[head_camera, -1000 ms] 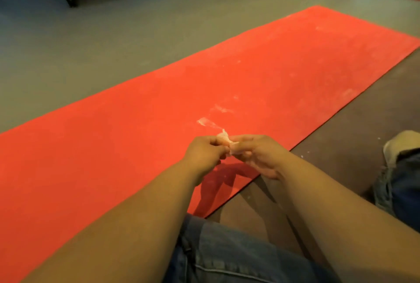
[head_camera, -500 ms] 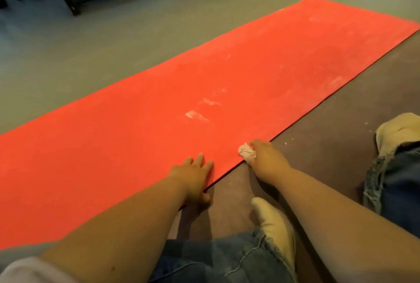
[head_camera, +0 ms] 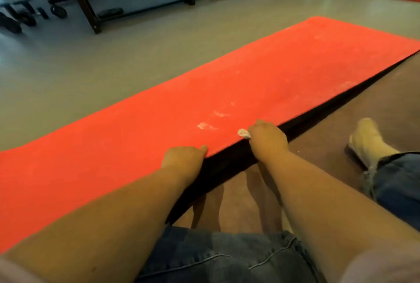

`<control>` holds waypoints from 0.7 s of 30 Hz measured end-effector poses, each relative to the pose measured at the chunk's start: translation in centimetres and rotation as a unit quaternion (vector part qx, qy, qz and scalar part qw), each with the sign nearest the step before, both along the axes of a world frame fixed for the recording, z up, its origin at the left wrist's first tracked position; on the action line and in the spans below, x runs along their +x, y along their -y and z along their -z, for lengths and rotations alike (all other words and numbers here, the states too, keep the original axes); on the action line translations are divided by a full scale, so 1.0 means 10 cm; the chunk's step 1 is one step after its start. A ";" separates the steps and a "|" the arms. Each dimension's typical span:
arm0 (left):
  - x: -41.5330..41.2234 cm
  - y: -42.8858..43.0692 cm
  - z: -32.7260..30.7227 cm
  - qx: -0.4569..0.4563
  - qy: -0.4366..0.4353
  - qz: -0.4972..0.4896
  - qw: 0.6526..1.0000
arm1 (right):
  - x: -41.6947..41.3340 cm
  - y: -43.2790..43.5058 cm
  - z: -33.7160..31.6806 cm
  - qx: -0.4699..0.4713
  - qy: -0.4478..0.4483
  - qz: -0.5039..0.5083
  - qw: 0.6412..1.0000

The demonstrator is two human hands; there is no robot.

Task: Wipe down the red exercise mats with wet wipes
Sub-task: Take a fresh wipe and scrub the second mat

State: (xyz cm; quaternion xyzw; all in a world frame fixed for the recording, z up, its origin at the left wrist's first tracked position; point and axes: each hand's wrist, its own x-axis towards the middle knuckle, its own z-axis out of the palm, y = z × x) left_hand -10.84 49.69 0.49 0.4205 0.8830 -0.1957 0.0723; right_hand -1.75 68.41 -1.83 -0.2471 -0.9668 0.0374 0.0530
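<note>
Both hands grip the near edge of the long red foam exercise mat [head_camera: 227,82]: left hand [head_camera: 184,157] at seven o'clock, right hand [head_camera: 268,139] with the crumpled white wet wipe [head_camera: 243,133] tucked in. The mat looks light and floppy, best lifted by that edge.

The long red foam exercise mat [head_camera: 250,82] looks matt and faintly grainy, with pale chalky smears. The crumpled white wet wipe [head_camera: 243,133] looks soft and fibrous. The grey floor [head_camera: 113,55] has a smooth, dull sheen. The blue jeans [head_camera: 216,257] are coarse stitched denim.
</note>
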 end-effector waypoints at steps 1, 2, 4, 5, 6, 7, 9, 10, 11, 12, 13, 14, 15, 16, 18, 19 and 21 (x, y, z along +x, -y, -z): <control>-0.05 0.01 -0.13 0.017 -0.022 0.012 1.000 | -0.05 -0.01 -0.12 0.020 -0.006 -0.008 1.000; -0.12 0.01 -0.27 0.030 -0.043 0.022 0.998 | -0.09 -0.02 -0.22 0.031 -0.014 -0.013 0.999; -0.28 0.09 -0.56 0.037 -0.077 0.034 0.996 | -0.18 0.04 -0.39 0.039 -0.046 -0.019 0.998; -0.35 0.20 -0.69 0.030 -0.088 0.031 0.995 | -0.25 0.13 -0.47 0.040 -0.064 -0.028 0.997; -0.41 0.35 -0.79 0.017 -0.095 0.020 0.995 | -0.32 0.27 -0.55 0.040 -0.081 -0.045 0.995; -0.47 0.55 -0.86 0.000 -0.097 0.003 0.995 | -0.42 0.44 -0.62 0.041 -0.098 -0.070 0.992; -0.56 1.03 -0.95 -0.047 -0.086 -0.044 0.994 | -0.62 0.83 -0.72 0.045 -0.121 -0.132 0.983; -0.59 1.28 -0.98 -0.064 -0.075 -0.071 0.993 | -0.71 1.04 -0.75 0.045 -0.125 -0.162 0.978; -0.59 1.51 -1.00 -0.073 -0.063 -0.095 0.991 | -0.79 1.23 -0.75 0.043 -0.121 -0.188 0.974; -0.59 1.70 -0.99 -0.077 -0.052 -0.112 0.989 | -0.83 1.40 -0.73 0.042 -0.109 -0.205 0.972; -0.58 1.84 -0.96 -0.078 -0.042 -0.120 0.989 | -0.85 1.53 -0.69 0.040 -0.090 -0.216 0.972; -0.56 1.94 -0.90 -0.078 -0.031 -0.123 0.989 | -0.84 1.63 -0.62 0.037 -0.068 -0.220 0.972; -0.55 2.02 -0.82 -0.079 -0.016 -0.126 0.989 | -0.83 1.71 -0.54 0.034 -0.046 -0.224 0.973; -0.53 2.09 -0.72 -0.080 0.004 -0.131 0.988 | -0.80 1.77 -0.44 0.032 -0.027 -0.227 0.973; -0.51 2.18 -0.47 -0.080 0.063 -0.150 0.983 | -0.71 1.86 -0.23 0.027 0.011 -0.234 0.972; -0.51 2.21 -0.33 -0.081 0.102 -0.160 0.979 | -0.67 1.90 -0.13 0.019 0.034 -0.237 0.971; -0.49 2.26 -0.04 -0.080 0.191 -0.174 0.963 | -0.59 1.93 0.07 -0.026 0.098 -0.239 0.966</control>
